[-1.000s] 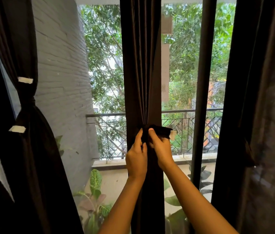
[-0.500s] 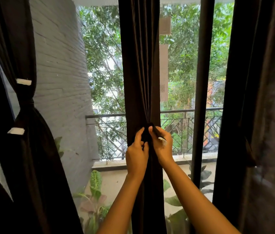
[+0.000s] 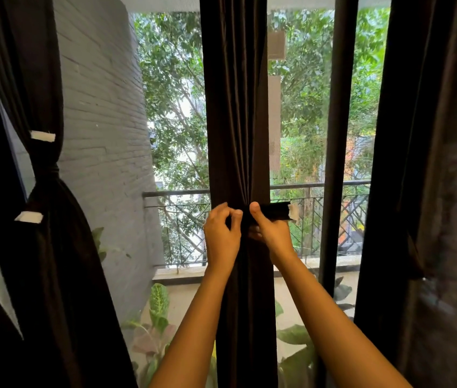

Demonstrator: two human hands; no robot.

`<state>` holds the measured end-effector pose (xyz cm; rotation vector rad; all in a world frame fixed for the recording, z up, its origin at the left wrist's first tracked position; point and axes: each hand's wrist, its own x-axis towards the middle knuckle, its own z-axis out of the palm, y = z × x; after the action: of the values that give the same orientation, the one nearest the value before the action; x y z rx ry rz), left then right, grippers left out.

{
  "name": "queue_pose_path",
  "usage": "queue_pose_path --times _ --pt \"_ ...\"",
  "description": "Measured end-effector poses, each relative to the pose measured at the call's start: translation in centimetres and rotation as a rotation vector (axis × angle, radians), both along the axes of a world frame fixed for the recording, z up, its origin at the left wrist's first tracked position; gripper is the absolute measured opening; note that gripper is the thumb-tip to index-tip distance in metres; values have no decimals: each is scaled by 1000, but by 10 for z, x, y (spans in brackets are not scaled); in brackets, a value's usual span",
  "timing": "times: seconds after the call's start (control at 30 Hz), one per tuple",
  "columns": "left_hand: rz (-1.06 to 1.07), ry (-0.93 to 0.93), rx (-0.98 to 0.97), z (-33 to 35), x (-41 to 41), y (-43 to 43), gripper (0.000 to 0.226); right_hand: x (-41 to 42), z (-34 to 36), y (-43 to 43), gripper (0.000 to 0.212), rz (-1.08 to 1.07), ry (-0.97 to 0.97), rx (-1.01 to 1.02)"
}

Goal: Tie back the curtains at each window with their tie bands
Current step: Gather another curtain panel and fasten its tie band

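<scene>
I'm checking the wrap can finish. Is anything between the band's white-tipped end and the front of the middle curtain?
Nothing visible does. The right hand holds the tie band beside the middle curtain, white tip sticking out rightward; the left hand grips the gather's other side.

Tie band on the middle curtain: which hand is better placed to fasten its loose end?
Right, probably. The right hand grips the tie band, whose free end with the pale patch sticks out beside it; the left hand only pinches the middle curtain at the gather.

three dark curtains [image 3: 53, 261] [image 3: 235, 107] [image 3: 431, 163], two hands [image 3: 221, 239] [image 3: 273, 235], two tie bands [image 3: 273, 212] [image 3: 49, 172] showing white ends.
</scene>
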<state>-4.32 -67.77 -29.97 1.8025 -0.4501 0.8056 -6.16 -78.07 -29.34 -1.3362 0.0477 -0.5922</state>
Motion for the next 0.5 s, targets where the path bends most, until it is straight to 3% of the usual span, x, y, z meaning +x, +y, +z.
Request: queue_pose_path --times 0.13,0.2,0.33,0.5 --pt "-65 10 -30 5 5 -1 17 5 0 -3 40 -5 40 14" --pt "-98 40 -60 6 9 -2 15 4 0 -4 36 16 42 26" --pt "-143 125 -61 8 11 -1 38 5 -2 -5 19 48 14 51" --pt "-106 160 -23 11 15 1 43 8 -2 -5 37 7 8 35"
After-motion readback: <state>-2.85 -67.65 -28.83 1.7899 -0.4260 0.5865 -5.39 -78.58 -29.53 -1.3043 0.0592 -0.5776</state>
